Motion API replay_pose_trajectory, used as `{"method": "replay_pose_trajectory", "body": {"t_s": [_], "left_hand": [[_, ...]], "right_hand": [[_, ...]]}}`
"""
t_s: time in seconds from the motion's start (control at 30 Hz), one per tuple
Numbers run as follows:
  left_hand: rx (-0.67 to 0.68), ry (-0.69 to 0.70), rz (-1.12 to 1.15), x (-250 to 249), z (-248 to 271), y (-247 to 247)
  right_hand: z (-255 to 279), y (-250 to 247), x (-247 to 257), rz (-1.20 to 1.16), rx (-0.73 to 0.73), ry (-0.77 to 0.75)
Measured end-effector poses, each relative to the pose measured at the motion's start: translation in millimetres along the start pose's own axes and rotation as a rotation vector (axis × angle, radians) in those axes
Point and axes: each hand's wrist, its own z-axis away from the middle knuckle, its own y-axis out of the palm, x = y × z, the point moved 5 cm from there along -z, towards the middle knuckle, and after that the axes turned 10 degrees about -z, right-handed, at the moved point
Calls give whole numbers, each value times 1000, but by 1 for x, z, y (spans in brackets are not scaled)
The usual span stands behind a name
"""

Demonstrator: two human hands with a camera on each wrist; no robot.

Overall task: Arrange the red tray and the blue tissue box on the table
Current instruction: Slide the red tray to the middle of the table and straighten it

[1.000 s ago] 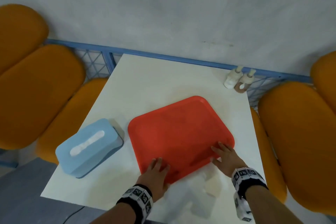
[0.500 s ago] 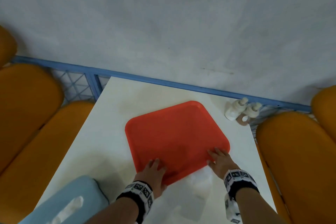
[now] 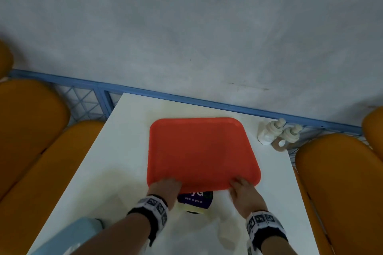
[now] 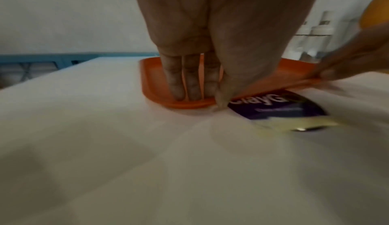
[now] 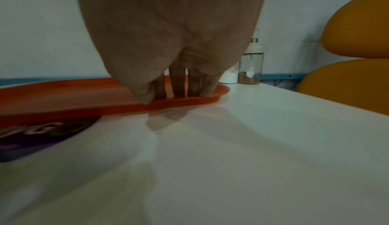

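The red tray [image 3: 203,151] lies flat in the middle of the white table [image 3: 116,172], its sides roughly square to the table's edges. My left hand [image 3: 165,187] holds the tray's near left rim, fingers [image 4: 189,78] laid inside it and the thumb against the outer edge. On the near right rim my right hand [image 3: 242,188] does the same, with its fingers [image 5: 179,82] inside the tray [image 5: 63,95]. Only a corner of the light blue tissue box [image 3: 68,236] shows, at the bottom left beside my left forearm.
A round purple sticker [image 3: 194,200] on the table peeks out from under the tray's near edge. Two small condiment bottles [image 3: 269,132] stand at the far right corner. Orange seats [image 3: 342,182] flank the table, and a blue rail [image 3: 186,97] and grey wall lie behind it.
The tray has slid away from me and turned from a diagonal to square with the table, uncovering the sticker. Both hands stayed on its near rim. The tissue box dropped out of view.
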Motion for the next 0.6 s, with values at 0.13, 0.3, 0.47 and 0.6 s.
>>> {"method": "replay_pose_trajectory", "body": {"t_s": [0.13,0.3,0.47,0.6], "left_hand": [[-60,-104,-27,38,-25,-17],[-63,-108,-11,51,-40,-19],[-52,-133,54,56,-56,-19],[-75,-134,51,55,-66,-26]], "right_hand": [[17,16,11,20,-63,-26],[11,16,-5,24,-44,-7],[-13,-5,-26,23,-17,39],[-31,-11,-36,-7,9,60]]}}
